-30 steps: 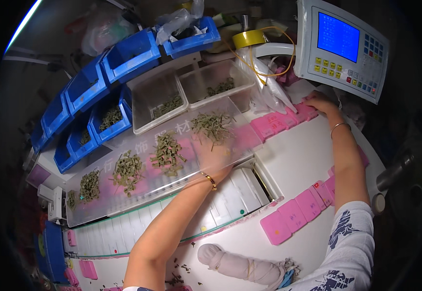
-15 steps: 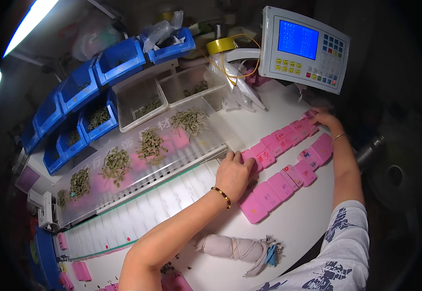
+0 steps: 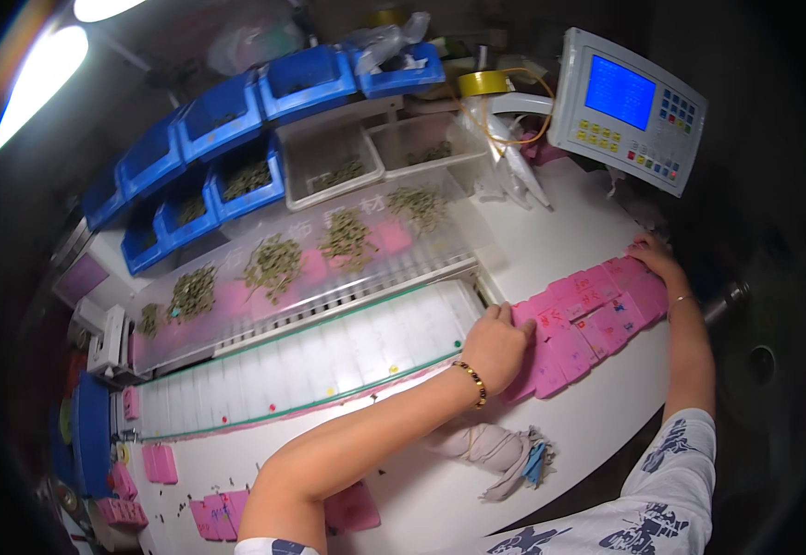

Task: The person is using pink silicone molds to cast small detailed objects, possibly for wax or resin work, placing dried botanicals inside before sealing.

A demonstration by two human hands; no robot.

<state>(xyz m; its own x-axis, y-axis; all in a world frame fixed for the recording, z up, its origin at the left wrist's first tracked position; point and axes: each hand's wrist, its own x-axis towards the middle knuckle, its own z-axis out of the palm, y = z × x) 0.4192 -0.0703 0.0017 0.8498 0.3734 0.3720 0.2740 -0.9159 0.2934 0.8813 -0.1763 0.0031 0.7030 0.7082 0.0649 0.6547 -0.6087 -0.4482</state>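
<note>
Two rows of flat pink blocks [image 3: 581, 314] with handwritten marks lie against each other on the white table, running from near left to far right. At their left end is my left hand [image 3: 498, 349], fingers curled and pressed on the end blocks. My right hand [image 3: 655, 256] holds the far right end, its fingers bent over the last blocks, partly hidden by the hand itself. The rows sit between both hands. Closer to me, a rolled greyish cloth [image 3: 496, 453] tied with a band lies beside my left forearm.
A long white strip panel with green edging [image 3: 310, 361] lies left of the blocks. Behind it, a clear cover [image 3: 310, 296] carries piles of small greenish-brown pieces. Blue bins [image 3: 223, 120] and clear bins [image 3: 329, 171] stand farther back. A control panel with blue screen [image 3: 627, 111] rises at far right.
The two block rows, apart before with a gap between them, now touch side by side. Both hands moved along with the row ends. The whole view has shifted.
</note>
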